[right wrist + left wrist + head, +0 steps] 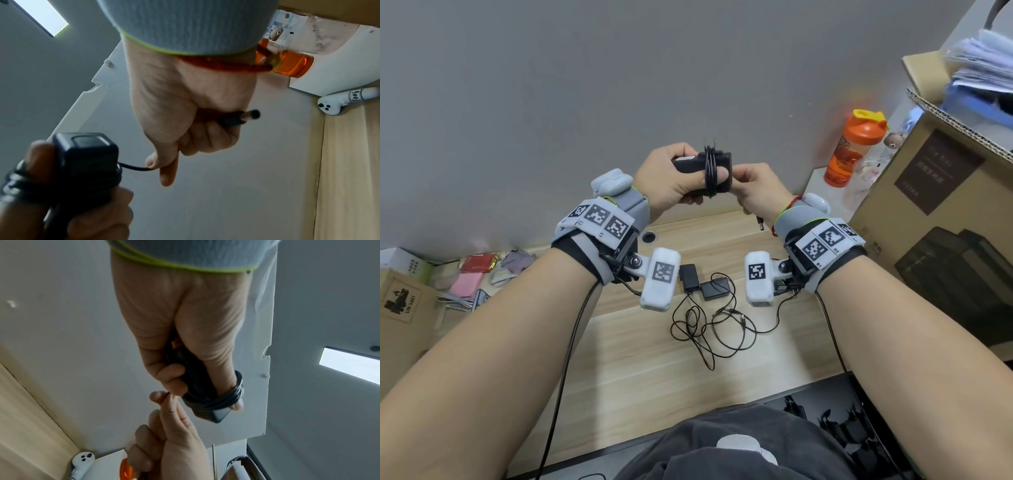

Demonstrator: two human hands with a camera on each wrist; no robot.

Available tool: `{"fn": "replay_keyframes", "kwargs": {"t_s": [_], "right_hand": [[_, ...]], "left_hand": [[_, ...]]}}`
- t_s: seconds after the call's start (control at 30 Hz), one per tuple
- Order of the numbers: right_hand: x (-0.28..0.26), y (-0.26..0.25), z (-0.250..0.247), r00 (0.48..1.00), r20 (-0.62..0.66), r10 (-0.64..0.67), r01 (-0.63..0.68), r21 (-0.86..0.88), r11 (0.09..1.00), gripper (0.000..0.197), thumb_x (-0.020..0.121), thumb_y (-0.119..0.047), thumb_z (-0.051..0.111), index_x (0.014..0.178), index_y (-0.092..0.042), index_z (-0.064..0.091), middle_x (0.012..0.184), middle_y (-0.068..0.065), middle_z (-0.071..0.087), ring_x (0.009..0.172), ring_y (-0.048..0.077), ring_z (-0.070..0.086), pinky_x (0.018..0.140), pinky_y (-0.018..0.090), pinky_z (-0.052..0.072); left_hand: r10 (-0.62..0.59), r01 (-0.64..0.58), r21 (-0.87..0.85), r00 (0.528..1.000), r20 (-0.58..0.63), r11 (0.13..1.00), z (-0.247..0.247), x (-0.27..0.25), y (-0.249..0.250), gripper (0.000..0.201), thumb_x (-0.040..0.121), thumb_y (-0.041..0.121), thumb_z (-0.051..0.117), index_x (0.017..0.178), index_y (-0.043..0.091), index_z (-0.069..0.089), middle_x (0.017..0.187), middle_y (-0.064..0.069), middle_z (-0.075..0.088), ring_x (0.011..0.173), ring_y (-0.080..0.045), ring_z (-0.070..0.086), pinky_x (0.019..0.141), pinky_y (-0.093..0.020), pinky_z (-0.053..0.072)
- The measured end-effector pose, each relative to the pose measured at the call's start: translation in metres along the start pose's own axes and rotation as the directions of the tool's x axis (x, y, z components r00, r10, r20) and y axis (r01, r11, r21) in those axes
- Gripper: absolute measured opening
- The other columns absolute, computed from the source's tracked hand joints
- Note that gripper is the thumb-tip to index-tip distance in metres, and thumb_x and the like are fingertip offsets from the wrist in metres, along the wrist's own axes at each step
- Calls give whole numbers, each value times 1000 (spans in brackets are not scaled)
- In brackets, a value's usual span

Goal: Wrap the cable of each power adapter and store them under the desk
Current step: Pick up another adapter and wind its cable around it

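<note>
Left hand (667, 178): raised above the desk (640, 359), fingers curled round a black power adapter (717, 164), thumb pressed under the coiled cable (710, 174)
Right hand (760, 190): level with the left and just beside it, thumb and forefinger pinching the cable's free end, barrel plug (240, 119) sticking out past the curled fingers
Other adapters (702, 284): two on the desk below, cables loose and tangled
</note>
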State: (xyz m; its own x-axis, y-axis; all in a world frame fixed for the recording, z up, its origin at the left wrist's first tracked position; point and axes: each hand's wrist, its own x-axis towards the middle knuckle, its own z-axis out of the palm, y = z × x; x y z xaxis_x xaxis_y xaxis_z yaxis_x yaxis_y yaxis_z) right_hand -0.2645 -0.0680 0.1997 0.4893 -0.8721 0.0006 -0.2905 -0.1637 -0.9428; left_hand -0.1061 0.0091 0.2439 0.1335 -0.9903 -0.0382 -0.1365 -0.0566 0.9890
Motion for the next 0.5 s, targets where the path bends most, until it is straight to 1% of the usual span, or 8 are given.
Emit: {"fn": "replay_keyframes", "kwargs": {"t_s": [0.03,0.1,0.17,0.2,0.27,0.33,0.37,0.5], "right_hand": [[-1,1,3,1000,19,13,-14,19,1000,27,96,-25,60,72,-19,69,49,-10,32,49,15,23,49,28,20],[-5,1,9,997,69,26,-29,44,999,29,97,-33,58,74,-20,70,54,-6,29,50,17,22,49,27,21],[-8,0,15,992,121,30,-37,56,998,30,99,-36,55,83,-17,72,58,-3,26,49,16,22,47,24,23],[-10,-1,17,989,147,34,-45,69,997,30,100,-34,54,86,-15,73,60,-2,24,48,15,21,46,23,23],[-14,-2,19,979,199,47,-66,91,994,29,101,-30,53,94,-10,73,59,-3,24,47,13,20,45,22,21],[-17,-2,22,968,242,66,-87,79,993,28,102,-26,53,102,-6,73,56,-4,30,46,13,22,45,22,22],[-18,-3,22,964,256,69,-87,58,995,27,101,-24,53,104,-5,73,54,-4,35,47,14,25,44,22,24],[-21,-10,21,963,263,56,-63,19,998,25,99,-21,57,106,-3,73,59,-1,57,45,12,40,43,22,36]], "left_hand": [[3,-4,-32,1000,-23,999,0,1,1,36,76,15,83,75,14,47,64,-8,65,55,-25,57,52,-28,48],[6,-10,-71,998,-65,997,0,2,2,34,79,15,80,75,15,47,60,-7,65,48,-21,55,48,-25,44],[-5,-7,-100,992,-124,995,-2,5,1,32,79,18,81,80,12,50,61,-6,65,48,-20,54,46,-24,42],[-13,-4,-111,988,-155,994,-4,6,0,32,79,20,82,83,11,51,63,-6,66,48,-20,54,46,-25,42],[-29,3,-123,976,-215,992,-7,10,-4,34,78,23,83,83,11,52,66,-8,68,49,-20,55,46,-25,41],[-45,11,-125,961,-273,992,-12,12,-7,32,77,25,84,83,13,54,69,-9,70,49,-18,56,46,-24,43],[-56,18,-126,952,-302,992,-15,12,-8,33,76,27,84,84,13,55,70,-9,70,49,-17,57,47,-24,43],[-89,54,-103,924,-371,993,-26,13,-18,40,73,32,86,88,12,55,75,-11,71,49,-16,57,48,-24,44]]}}
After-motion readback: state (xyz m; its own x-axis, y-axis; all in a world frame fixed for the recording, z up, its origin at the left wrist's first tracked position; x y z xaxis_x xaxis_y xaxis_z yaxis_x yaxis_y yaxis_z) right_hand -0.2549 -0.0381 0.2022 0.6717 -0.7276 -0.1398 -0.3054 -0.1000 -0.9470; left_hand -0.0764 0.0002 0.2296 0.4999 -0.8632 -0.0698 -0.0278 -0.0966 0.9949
